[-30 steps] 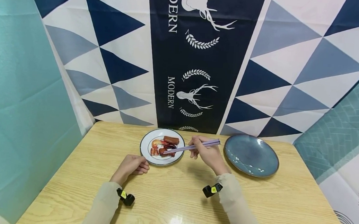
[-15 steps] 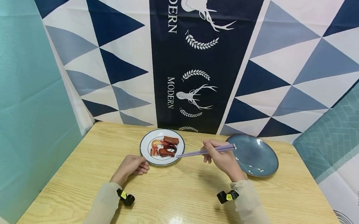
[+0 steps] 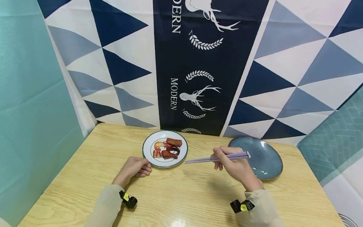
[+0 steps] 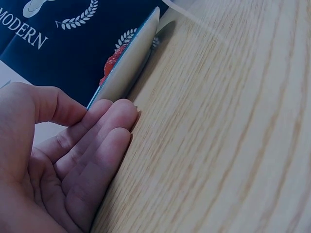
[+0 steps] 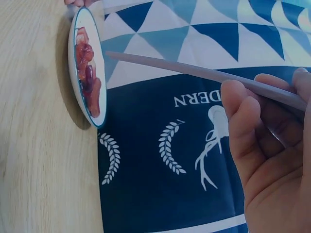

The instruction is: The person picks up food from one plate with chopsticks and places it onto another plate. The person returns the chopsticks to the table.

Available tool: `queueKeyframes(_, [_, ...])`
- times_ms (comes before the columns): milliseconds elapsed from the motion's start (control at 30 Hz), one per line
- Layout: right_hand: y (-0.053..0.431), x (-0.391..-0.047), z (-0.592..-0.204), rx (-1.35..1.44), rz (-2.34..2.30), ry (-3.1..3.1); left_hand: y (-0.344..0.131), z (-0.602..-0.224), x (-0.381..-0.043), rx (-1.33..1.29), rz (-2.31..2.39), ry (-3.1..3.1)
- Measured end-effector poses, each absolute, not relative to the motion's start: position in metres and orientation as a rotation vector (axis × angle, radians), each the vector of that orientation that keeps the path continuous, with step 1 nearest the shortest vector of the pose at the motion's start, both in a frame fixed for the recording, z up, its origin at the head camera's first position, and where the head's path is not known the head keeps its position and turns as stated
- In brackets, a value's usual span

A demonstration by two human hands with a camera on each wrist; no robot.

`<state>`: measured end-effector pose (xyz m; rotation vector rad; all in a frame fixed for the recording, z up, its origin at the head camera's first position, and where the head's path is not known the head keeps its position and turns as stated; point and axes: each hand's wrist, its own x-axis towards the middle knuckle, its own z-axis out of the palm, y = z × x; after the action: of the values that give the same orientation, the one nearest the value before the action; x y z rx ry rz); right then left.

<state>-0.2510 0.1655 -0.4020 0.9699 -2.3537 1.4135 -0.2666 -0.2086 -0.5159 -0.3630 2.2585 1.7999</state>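
My left hand (image 3: 133, 168) pinches the near-left rim of a white plate (image 3: 148, 151) between thumb and fingers, seen closely in the left wrist view. On the plate lie a drumstick (image 3: 169, 155), a brown sausage-like piece (image 3: 174, 142), a shrimp (image 3: 160, 146), a striped pork-like piece (image 3: 157, 154) and a dark ring-shaped piece (image 3: 177, 151). In my right hand (image 3: 236, 166) I hold lilac chopsticks (image 3: 208, 160). Their tips are together, hold nothing and stand just right of the white plate, apart from it.
A dark blue plate (image 3: 257, 154) with a white blossom pattern stands at the back right, partly behind my right hand. The wooden table (image 3: 175, 201) ends at a patterned cloth backdrop (image 3: 201, 58). A teal panel (image 3: 36, 110) rises on the left.
My right hand has drawn the chopsticks off the food to the right, past the white plate's rim. The food stays on the plate, and my left hand keeps its place.
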Motion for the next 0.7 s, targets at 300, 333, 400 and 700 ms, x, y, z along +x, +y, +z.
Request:
queueKeyframes(300, [0.178, -0.244, -0.404, 1.013, 1.371, -2.325, -0.209, -0.515, -0.266, -0.334, 1.807, 2.278])
queueKeyframes(333, [0.179, -0.244, -0.405, 1.016, 1.373, -2.32, -0.209, -0.515, -0.266, -0.333, 1.806, 2.279])
queueKeyframes(400, [0.181, -0.243, -0.405, 1.009, 1.379, -2.317, -0.209, -0.515, -0.267, -0.333, 1.804, 2.282])
queueKeyframes(700, [0.19, -0.237, -0.412, 0.93, 1.399, -2.324, -0.208, -0.516, -0.266, -0.352, 1.797, 2.277])
